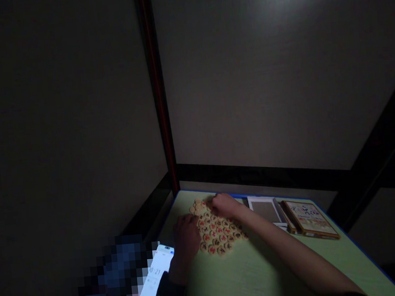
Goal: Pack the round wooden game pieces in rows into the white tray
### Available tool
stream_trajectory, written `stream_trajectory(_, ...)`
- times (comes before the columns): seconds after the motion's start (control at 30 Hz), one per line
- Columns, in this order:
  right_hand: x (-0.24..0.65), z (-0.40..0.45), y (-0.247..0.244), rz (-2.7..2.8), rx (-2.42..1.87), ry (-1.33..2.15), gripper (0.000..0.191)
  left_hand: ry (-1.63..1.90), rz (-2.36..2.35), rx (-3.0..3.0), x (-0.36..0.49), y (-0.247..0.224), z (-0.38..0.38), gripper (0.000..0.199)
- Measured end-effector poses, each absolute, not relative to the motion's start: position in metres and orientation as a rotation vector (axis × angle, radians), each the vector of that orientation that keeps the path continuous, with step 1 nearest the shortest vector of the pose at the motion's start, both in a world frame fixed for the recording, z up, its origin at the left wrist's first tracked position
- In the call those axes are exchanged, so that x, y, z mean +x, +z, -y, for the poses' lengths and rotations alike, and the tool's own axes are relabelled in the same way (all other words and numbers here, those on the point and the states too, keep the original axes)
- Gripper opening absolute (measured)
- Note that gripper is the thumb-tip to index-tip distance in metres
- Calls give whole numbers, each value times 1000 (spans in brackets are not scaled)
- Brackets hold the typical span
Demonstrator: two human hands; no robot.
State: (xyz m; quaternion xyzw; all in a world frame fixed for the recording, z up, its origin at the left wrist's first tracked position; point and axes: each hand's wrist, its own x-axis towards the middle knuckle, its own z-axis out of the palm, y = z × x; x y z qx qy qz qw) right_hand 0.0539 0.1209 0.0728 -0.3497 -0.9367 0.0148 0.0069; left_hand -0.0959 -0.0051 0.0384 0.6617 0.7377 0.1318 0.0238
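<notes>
A cluster of round wooden Chinese chess pieces (219, 231) lies on the table, most with red or black characters facing up. At the far end, several pieces (197, 206) show plain faces. My left hand (187, 234) lies along the left side of the cluster, its fingers loosely bent at the edge pieces and dim in shadow. Over the far right part of the cluster is my right hand (224, 205), its fingers closed and pressed together beside the far pieces. Whatever those fingers hold, if anything, is hidden. A dark band circles my left wrist.
On the green table (243, 273), a pale open box (265, 210) stands at the back, right of my right hand. Beside it lies a flat printed box (310, 218). A lit phone (154, 281) is at the left edge, near my left wrist. Walls stand close behind and left.
</notes>
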Motion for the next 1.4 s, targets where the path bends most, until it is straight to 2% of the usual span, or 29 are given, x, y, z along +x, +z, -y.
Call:
stream_trajectory(0.37, 47, -112, 71, 3011, -1060, -9, 33, 428, -2255, 2054, -98, 33, 2, 45)
stream_trajectory(0.7, 59, -138, 61, 2904, -1037, 384, 37, 411, -2277, 2044, -96, 35, 3, 44)
stream_trajectory(0.87, 59, -147, 55, 2847, -1036, 471, 38, 421, -2270, 2066, -98, 31, 2, 42)
stream_trajectory(1.4, 77, -147, 75, 2955, -1054, 221, 36, 436, -2296, 2058, -100, 25, 0, 45)
